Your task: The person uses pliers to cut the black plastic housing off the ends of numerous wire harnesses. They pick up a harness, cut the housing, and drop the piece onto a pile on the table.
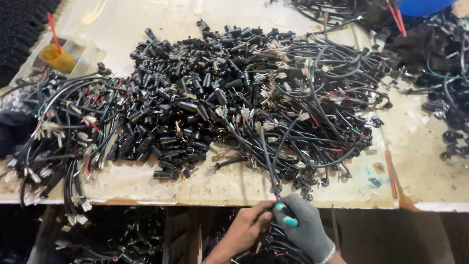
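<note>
On table (146, 188): cable heap (312, 107), cut off at far edge. Below near edge, gloved right hand (305, 227) pinching one cable (269, 164); bare left hand (249, 227) gripping its end, fingertips partly hidden.

Worn pale bench (425, 161), heaped black plastic sleeves (181, 107), tangled black cable pieces (312, 107), more cable bundles (63, 127), yellow cup (57, 57)
</note>
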